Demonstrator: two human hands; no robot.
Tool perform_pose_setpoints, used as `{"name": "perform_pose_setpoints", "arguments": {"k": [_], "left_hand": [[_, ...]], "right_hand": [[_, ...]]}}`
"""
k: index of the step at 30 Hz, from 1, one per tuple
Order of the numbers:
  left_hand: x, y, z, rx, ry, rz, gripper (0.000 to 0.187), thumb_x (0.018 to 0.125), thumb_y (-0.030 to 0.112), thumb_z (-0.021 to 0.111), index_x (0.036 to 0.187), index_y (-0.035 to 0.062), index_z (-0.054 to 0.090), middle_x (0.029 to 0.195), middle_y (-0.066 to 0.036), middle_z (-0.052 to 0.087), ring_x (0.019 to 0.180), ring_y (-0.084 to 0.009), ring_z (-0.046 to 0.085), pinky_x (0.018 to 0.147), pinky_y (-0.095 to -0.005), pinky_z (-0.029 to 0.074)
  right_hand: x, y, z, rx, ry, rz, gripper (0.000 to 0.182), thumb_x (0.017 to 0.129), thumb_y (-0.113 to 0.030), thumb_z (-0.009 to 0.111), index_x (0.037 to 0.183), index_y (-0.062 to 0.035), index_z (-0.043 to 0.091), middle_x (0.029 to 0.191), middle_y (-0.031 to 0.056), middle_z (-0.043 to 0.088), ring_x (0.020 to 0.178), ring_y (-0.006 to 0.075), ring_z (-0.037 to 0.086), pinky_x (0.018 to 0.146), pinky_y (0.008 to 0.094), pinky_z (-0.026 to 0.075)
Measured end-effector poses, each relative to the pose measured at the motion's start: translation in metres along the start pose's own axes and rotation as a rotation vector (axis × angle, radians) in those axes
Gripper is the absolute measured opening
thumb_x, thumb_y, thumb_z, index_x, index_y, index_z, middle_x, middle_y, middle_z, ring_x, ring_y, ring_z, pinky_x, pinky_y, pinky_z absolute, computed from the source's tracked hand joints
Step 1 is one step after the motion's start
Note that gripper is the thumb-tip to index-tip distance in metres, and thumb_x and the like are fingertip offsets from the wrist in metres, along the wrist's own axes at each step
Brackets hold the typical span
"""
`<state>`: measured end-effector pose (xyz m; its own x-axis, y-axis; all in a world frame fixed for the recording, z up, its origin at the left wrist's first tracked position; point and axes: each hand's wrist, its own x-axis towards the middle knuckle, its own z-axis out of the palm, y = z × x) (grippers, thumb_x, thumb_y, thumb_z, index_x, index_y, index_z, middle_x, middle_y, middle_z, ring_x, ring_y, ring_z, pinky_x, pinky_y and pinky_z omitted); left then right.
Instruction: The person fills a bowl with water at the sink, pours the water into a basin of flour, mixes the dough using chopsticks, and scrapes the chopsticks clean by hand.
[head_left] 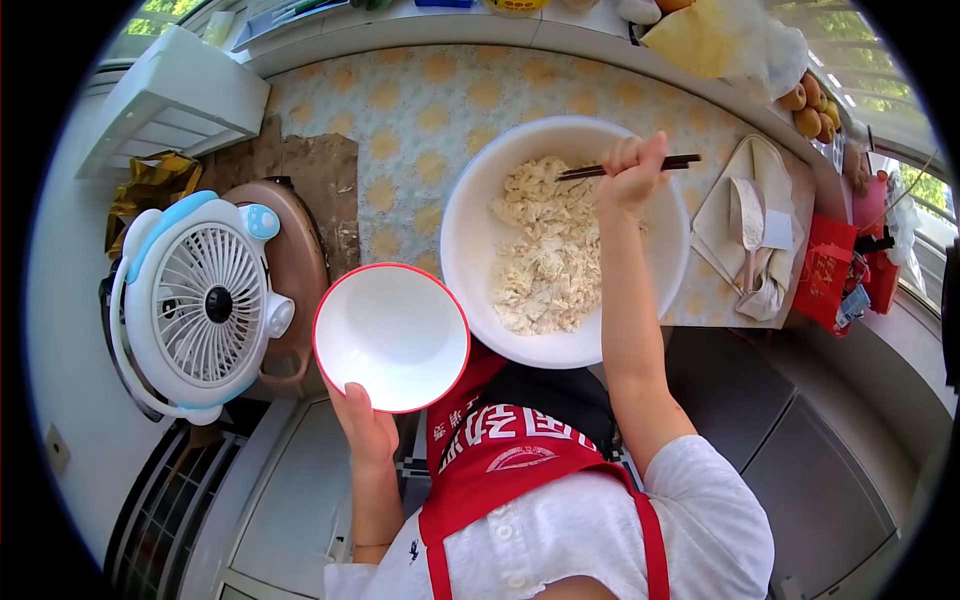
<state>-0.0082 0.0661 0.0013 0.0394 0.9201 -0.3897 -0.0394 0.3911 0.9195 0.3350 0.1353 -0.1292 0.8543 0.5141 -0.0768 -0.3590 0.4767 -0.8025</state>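
Observation:
A large white basin (pixel 468 255) stands on the patterned tablecloth and holds shaggy, crumbly dough (pixel 550 265). My right hand (pixel 635 175) is closed around dark chopsticks (pixel 583 173), whose tips reach into the upper part of the dough. Left of the basin, my left hand (pixel 366 425) grips the near rim of a white bowl with a red edge (pixel 390 335). The inside of that bowl shows plain white, with nothing visible in it. The bowl's right edge lies close to the basin's wall; whether they touch I cannot tell.
A white and blue fan (pixel 210 300) stands at the left beside a brown round object (pixel 300 235). To the right are a folded cloth (pixel 720 220) with a scoop (pixel 748 215) on it and a red bag (pixel 825 275). Fruit (pixel 815 110) sits on the back ledge.

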Motion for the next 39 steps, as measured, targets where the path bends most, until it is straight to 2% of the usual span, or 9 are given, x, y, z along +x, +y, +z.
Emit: {"name": "perform_pose_setpoints", "arguments": {"k": [4,7,9,15,17,25,29,33,39], "left_hand": [[0.005,0.004,0.009,0.011,-0.054,0.007,0.073,0.086,0.05,0.047,0.133,0.0001,0.024,0.133,-0.014,0.034,0.122,-0.0245,0.036,0.099,-0.0372,0.031],[0.005,0.009,0.008,0.004,-0.044,-0.031,0.08,0.081,0.05,0.053,0.134,-0.0003,0.021,0.132,-0.015,0.033,0.122,-0.0249,0.035,0.099,-0.0366,0.03],[0.004,0.005,0.007,0.022,-0.057,-0.004,0.076,0.084,0.05,0.05,0.134,-0.0003,0.023,0.132,-0.014,0.034,0.122,-0.0246,0.036,0.099,-0.0368,0.031],[0.007,0.006,0.015,0.015,-0.087,0.029,0.071,0.086,0.049,0.046,0.133,-0.0005,0.024,0.132,-0.014,0.035,0.121,-0.0241,0.037,0.098,-0.0365,0.032],[0.007,0.008,0.019,0.019,-0.117,0.038,0.071,0.087,0.048,0.046,0.133,-0.0004,0.024,0.132,-0.013,0.035,0.12,-0.024,0.038,0.098,-0.0364,0.032],[0.005,0.004,0.038,-0.007,-0.193,0.015,0.069,0.087,0.047,0.047,0.133,0.0014,0.025,0.131,-0.013,0.036,0.12,-0.0231,0.039,0.098,-0.0356,0.033],[-0.004,0.005,0.044,0.024,-0.189,-0.053,0.079,0.081,0.049,0.055,0.134,0.0014,0.021,0.133,-0.014,0.033,0.123,-0.0249,0.034,0.1,-0.0376,0.03],[-0.01,0.001,0.045,0.026,-0.168,0.012,0.071,0.086,0.049,0.047,0.133,0.0009,0.025,0.131,-0.013,0.037,0.12,-0.0235,0.039,0.098,-0.0359,0.033],[-0.012,0.0,0.059,0.003,-0.143,0.02,0.071,0.086,0.049,0.046,0.133,-0.0002,0.026,0.131,-0.013,0.037,0.12,-0.0239,0.039,0.098,-0.0365,0.033]], "right_hand": [[-0.051,0.011,0.003,-0.015,-0.138,0.213,0.041,0.091,-0.026,0.043,0.058,-0.0115,0.025,0.043,-0.0035,0.022,0.037,0.0073,0.017,0.037,0.0259,0.015],[0.0,0.002,0.001,-0.03,-0.081,0.123,0.041,0.091,-0.026,0.044,0.058,-0.0109,0.026,0.042,-0.0031,0.023,0.036,0.0074,0.018,0.037,0.026,0.016],[0.02,-0.01,0.003,-0.094,-0.042,-0.068,0.04,0.091,-0.025,0.044,0.058,-0.0107,0.027,0.042,-0.0026,0.024,0.035,0.0078,0.021,0.036,0.0261,0.016],[-0.096,-0.01,-0.015,0.005,-0.091,0.292,0.038,0.091,-0.022,0.044,0.059,-0.0111,0.028,0.045,-0.0023,0.026,0.037,0.0083,0.022,0.037,0.0252,0.018],[-0.101,-0.034,-0.02,-0.044,-0.24,0.261,0.039,0.091,-0.023,0.044,0.058,-0.0112,0.027,0.046,-0.0023,0.025,0.038,0.0083,0.021,0.038,0.0256,0.018],[-0.043,-0.128,-0.061,-0.219,-0.24,-0.142,0.041,0.093,-0.024,0.037,0.057,-0.0122,0.023,0.046,-0.0027,0.022,0.039,0.0083,0.017,0.04,0.0272,0.016],[-0.022,-0.085,-0.078,-0.311,-0.074,-0.136,0.04,0.092,-0.021,0.045,0.057,-0.0088,0.029,0.048,-0.0026,0.028,0.043,0.0062,0.023,0.041,0.0254,0.019],[-0.069,-0.059,-0.06,-0.709,-0.206,-0.189,0.038,0.087,-0.018,0.052,0.057,-0.0022,0.036,0.05,0.0001,0.03,0.047,0.007,0.025,0.043,0.0267,0.019],[-0.075,-0.044,-0.035,-0.47,-0.233,-0.011,0.039,0.09,-0.02,0.047,0.055,-0.0083,0.033,0.048,-0.0031,0.03,0.043,0.0055,0.026,0.041,0.0242,0.018]]}}
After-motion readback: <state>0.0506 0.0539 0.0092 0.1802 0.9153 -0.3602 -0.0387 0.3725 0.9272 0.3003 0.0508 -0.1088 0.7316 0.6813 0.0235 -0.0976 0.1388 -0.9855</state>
